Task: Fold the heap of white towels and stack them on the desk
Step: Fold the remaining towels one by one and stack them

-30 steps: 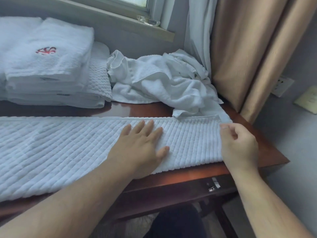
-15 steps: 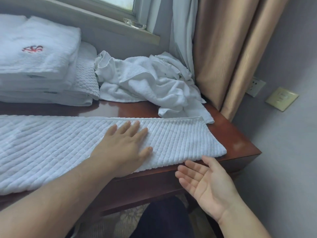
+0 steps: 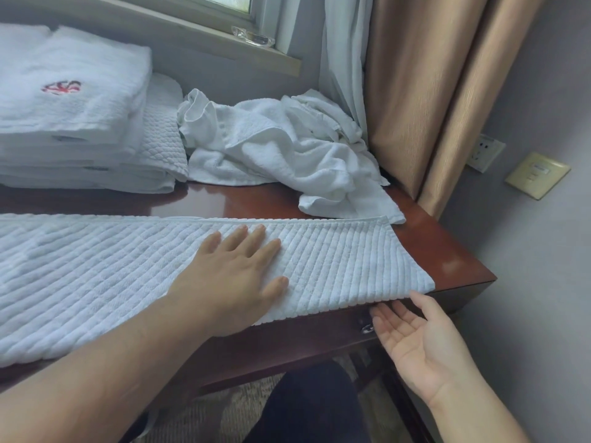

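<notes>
That towel (image 3: 96, 273) looks soft, floppy — left hand (image 3: 233, 282) flat on it, right hand (image 3: 412, 340) open below the corner worth pinching.

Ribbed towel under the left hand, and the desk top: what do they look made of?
Ribbed towel: soft white cloth, probably cotton, matte; raised ribs crossed by fainter lines cover its surface, and a stitched hem runs along its far edge.
Desk: reddish-brown wood or veneer with a glossy lacquer; pale reflections show on its bare top.
</notes>
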Motion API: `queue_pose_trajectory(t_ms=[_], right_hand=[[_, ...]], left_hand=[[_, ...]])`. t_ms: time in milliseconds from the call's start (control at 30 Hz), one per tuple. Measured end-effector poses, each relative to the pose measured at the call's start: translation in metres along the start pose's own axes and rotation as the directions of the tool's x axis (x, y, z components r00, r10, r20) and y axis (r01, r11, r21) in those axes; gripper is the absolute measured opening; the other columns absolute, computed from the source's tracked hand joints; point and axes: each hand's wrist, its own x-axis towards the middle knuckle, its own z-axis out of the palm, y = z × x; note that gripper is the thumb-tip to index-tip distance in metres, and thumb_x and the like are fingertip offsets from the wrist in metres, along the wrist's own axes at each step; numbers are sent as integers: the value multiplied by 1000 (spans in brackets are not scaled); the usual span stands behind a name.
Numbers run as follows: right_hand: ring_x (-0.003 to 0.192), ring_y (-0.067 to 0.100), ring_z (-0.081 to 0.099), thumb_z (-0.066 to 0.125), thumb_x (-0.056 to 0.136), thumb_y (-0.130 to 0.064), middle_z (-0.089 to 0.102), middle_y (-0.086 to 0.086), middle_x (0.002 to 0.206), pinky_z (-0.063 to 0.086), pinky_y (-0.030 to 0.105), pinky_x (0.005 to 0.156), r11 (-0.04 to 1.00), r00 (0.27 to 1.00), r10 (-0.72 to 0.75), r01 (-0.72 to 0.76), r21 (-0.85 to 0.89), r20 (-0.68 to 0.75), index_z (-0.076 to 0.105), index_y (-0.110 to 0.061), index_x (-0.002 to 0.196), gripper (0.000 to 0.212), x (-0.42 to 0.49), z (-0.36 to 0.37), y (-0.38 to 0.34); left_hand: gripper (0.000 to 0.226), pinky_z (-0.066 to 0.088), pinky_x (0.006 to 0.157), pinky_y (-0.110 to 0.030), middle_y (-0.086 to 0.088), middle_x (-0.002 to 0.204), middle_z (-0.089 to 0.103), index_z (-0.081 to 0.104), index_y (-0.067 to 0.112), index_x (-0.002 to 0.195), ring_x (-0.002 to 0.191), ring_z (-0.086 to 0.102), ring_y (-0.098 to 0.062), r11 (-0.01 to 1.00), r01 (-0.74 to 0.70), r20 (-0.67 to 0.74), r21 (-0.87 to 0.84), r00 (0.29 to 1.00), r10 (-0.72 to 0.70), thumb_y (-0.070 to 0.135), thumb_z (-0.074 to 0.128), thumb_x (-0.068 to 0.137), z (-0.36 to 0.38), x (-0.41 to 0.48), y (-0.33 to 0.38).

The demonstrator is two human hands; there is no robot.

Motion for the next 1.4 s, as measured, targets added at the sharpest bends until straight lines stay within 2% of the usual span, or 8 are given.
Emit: queue_pose_trajectory(t_ms=[333,667,867,1000,1100,1233,1300,1400], right_hand=[[81,23,72,68,93,-26,73,11,87,55,33,69,986,994,-112,110,-125,-8,68,-5,110,27,3,7,-1],[96,27,75,66,95,-17,76,11,108,63,40,72,983,973,-162,173,-55,167,62,-10,120,27,18,33,-24],[81,19,77,68,89,0,77,6,100,61,32,60,964,970,-241,241,-115,14,65,-14,101,19,37,54,-19],[78,7,75,72,88,-11,78,-10,86,57,23,56,881,909,-417,402,-249,-9,68,-18,94,10,31,57,-17],[74,0,73,73,88,-21,74,-21,78,53,17,51,722,804,-588,573,-388,94,69,-18,86,5,11,72,-16],[66,-3,66,67,93,-25,69,-19,70,43,7,51,201,512,-720,800,-566,468,62,-24,77,17,-28,109,0],[63,5,62,66,93,-20,63,-13,63,40,9,53,-136,328,-616,851,-507,716,63,-28,86,12,-49,130,18],[61,16,62,71,81,-11,67,-10,73,37,24,52,-497,171,-344,801,-334,923,69,-26,100,24,-75,164,56]], left_hand=[[73,-8,124,-43,9,168,-9,-3,38,159,154,-13,-13,1000,7,4,8,1000,-7,69,10,94,0,-1,-1],[74,-8,124,-43,9,168,-10,-3,39,159,153,-14,-13,1000,3,13,22,1000,-4,70,8,93,1,-2,-1],[72,-8,124,-43,9,168,-10,-3,39,159,153,-14,-14,1000,0,-4,9,1000,0,68,10,94,2,0,-2],[64,0,124,-37,14,167,9,17,40,156,153,3,-10,997,-15,-117,-79,993,6,63,26,97,4,-2,-2],[41,32,112,-30,21,144,49,51,40,139,132,43,0,879,-1,-248,-478,960,-133,47,47,99,-6,-2,-8],[41,53,85,-33,5,108,76,72,27,111,93,71,-10,246,113,31,-963,948,-315,47,37,105,-42,-4,-28],[68,55,76,-35,-12,110,75,73,13,114,89,72,-22,-64,232,241,-971,938,-248,63,29,101,-61,-14,-49],[93,58,74,-37,-16,114,73,72,5,119,93,72,-25,-195,307,330,-932,939,-100,81,27,89,-81,-44,-91]])
